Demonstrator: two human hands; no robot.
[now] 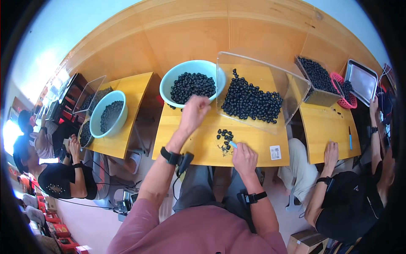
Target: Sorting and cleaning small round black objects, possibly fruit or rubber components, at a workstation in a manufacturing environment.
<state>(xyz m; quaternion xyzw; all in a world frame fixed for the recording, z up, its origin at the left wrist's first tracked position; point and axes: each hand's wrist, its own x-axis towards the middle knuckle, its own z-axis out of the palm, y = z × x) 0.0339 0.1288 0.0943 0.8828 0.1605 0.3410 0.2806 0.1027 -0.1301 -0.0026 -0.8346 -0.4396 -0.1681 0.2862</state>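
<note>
My left hand (196, 112) is raised beside the near rim of a light-blue bowl (165, 84). Its fingers are curled together, and whatever they may hold is hidden. Round blue-black berries (192, 86) heap up inside that bowl. Near the table's front edge, my right hand (245, 160) is closed around a small blue-handled tool (233, 144), whose working end I cannot make out clearly. It points at a little cluster of loose berries (225, 135) with thin stem-like scraps (224, 149) beside them.
A clear plastic bin (292, 103), tilted toward me, holds more berries (251, 101). A white label (275, 153) lies on the wooden table (190, 148). Neighbouring tables carry another blue bowl (122, 120), a pink basket (349, 103) and a metal tray (361, 78). People sit on both sides.
</note>
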